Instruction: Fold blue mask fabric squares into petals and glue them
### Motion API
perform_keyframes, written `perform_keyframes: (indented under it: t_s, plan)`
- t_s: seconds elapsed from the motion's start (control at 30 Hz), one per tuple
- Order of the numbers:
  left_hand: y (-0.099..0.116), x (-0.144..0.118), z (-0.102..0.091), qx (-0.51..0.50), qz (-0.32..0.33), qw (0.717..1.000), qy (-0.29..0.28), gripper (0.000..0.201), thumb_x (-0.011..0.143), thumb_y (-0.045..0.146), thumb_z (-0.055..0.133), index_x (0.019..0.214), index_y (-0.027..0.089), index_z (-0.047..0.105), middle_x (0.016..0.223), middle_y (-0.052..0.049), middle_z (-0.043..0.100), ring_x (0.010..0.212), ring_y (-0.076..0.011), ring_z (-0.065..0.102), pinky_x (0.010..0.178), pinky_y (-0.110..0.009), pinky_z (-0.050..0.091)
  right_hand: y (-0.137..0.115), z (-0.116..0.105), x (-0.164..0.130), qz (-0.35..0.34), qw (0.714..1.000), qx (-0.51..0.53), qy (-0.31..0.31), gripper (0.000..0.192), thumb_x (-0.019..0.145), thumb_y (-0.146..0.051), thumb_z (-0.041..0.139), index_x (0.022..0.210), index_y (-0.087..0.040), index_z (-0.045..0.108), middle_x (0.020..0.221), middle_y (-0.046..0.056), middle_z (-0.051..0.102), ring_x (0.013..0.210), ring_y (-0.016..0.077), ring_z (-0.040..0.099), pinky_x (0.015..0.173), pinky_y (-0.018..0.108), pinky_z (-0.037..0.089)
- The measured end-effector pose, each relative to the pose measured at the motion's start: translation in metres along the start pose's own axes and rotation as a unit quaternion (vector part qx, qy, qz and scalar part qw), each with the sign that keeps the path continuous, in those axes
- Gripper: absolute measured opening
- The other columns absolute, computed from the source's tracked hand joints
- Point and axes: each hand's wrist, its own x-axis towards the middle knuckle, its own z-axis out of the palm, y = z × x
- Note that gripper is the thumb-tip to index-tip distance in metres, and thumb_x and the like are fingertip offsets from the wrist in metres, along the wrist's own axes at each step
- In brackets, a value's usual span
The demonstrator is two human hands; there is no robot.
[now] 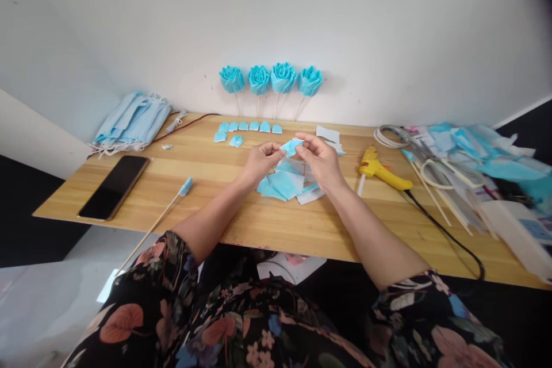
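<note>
A folded blue piece (pixel 291 148) is held above a loose heap of cut sheets (pixel 281 184) on the wooden table (pixel 202 164), its long axis running roughly left to right, the right end slightly higher in view. The left hand (pixel 261 161) pinches the left end between thumb and fingers; the right hand (pixel 319 160) likewise grips the right end, with small folded pieces (pixel 254 126) lying beyond, to the left.

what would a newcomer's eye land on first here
Four bright turquoise rose-shaped flowers stand out first, in a row before the white wall behind the wood-grain tabletop. Near the centre, the bare left hand and right hand hold a small light-blue sheet piece. A yellow glue gun lies to their right.
</note>
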Motion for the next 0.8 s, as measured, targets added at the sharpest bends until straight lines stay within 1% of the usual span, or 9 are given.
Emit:
perform_keyframes:
  t_s: [0.17, 0.27, 0.33, 0.47, 0.63, 0.7, 0.8]
  plan:
    - [-0.004, 0.002, -0.002, 0.007, -0.004, 1.000, 0.009, 0.020, 0.073, 0.027, 0.072, 0.069, 0.015, 0.057, 0.055, 0.005, 0.051, 0.049, -0.0045, 0.039, 0.049, -0.020, 0.030, -0.002, -0.001, 0.000, -0.011, 1.000, -0.014, 0.007, 0.047, 0.082, -0.053, 0.066, 0.120, -0.027, 0.068, 0.089, 0.002, 0.066, 0.080, 0.0183, 0.061, 0.076, 0.034, 0.054]
    - [-0.005, 0.001, -0.002, 0.023, -0.012, 1.000, -0.001, 0.021, 0.074, 0.030, 0.072, 0.071, 0.015, 0.058, 0.057, 0.005, 0.050, 0.050, -0.0051, 0.041, 0.050, -0.019, 0.032, -0.001, 0.001, -0.001, -0.002, 1.000, 0.001, -0.023, 0.052, 0.078, -0.053, 0.070, 0.124, -0.028, 0.066, 0.095, 0.002, 0.066, 0.084, 0.0178, 0.061, 0.080, 0.034, 0.055]
    - [-0.003, -0.001, -0.002, 0.034, -0.020, 0.999, -0.010, 0.022, 0.074, 0.033, 0.072, 0.073, 0.015, 0.058, 0.058, 0.005, 0.049, 0.051, -0.0054, 0.041, 0.050, -0.019, 0.034, 0.001, 0.002, -0.002, 0.004, 0.999, 0.006, -0.040, 0.056, 0.075, -0.049, 0.074, 0.126, -0.028, 0.064, 0.095, 0.001, 0.066, 0.083, 0.0162, 0.061, 0.079, 0.033, 0.055]
    - [0.002, -0.006, 0.001, 0.060, -0.038, 0.997, -0.014, 0.023, 0.073, 0.035, 0.071, 0.074, 0.015, 0.059, 0.061, 0.005, 0.049, 0.053, -0.0060, 0.042, 0.049, -0.019, 0.034, 0.005, 0.003, -0.002, -0.002, 0.999, 0.000, -0.052, 0.053, 0.076, -0.042, 0.074, 0.126, -0.026, 0.064, 0.089, -0.001, 0.064, 0.073, 0.0126, 0.058, 0.073, 0.030, 0.053]
    - [0.005, -0.007, 0.003, 0.066, -0.038, 0.997, -0.015, 0.024, 0.072, 0.035, 0.072, 0.072, 0.015, 0.059, 0.061, 0.005, 0.049, 0.053, -0.0059, 0.041, 0.049, -0.020, 0.033, 0.004, 0.005, -0.003, -0.010, 0.998, -0.004, -0.054, 0.051, 0.078, -0.043, 0.070, 0.123, -0.022, 0.062, 0.079, -0.002, 0.063, 0.069, 0.0127, 0.056, 0.066, 0.027, 0.048]
    - [0.006, -0.007, 0.003, 0.066, -0.039, 0.997, -0.016, 0.024, 0.072, 0.035, 0.072, 0.072, 0.015, 0.058, 0.061, 0.005, 0.049, 0.054, -0.0059, 0.042, 0.051, -0.020, 0.033, 0.001, 0.004, -0.002, 0.002, 0.999, 0.002, -0.048, 0.048, 0.077, -0.043, 0.071, 0.119, -0.021, 0.064, 0.078, -0.002, 0.064, 0.068, 0.0127, 0.057, 0.066, 0.028, 0.048]
    - [0.006, -0.007, 0.002, 0.062, -0.040, 0.997, -0.016, 0.024, 0.072, 0.035, 0.072, 0.072, 0.015, 0.058, 0.062, 0.005, 0.051, 0.055, -0.0061, 0.043, 0.052, -0.020, 0.034, -0.001, 0.001, 0.000, 0.027, 0.999, 0.021, -0.019, 0.049, 0.075, -0.046, 0.072, 0.117, -0.022, 0.067, 0.078, -0.002, 0.066, 0.071, 0.0146, 0.060, 0.072, 0.030, 0.051]
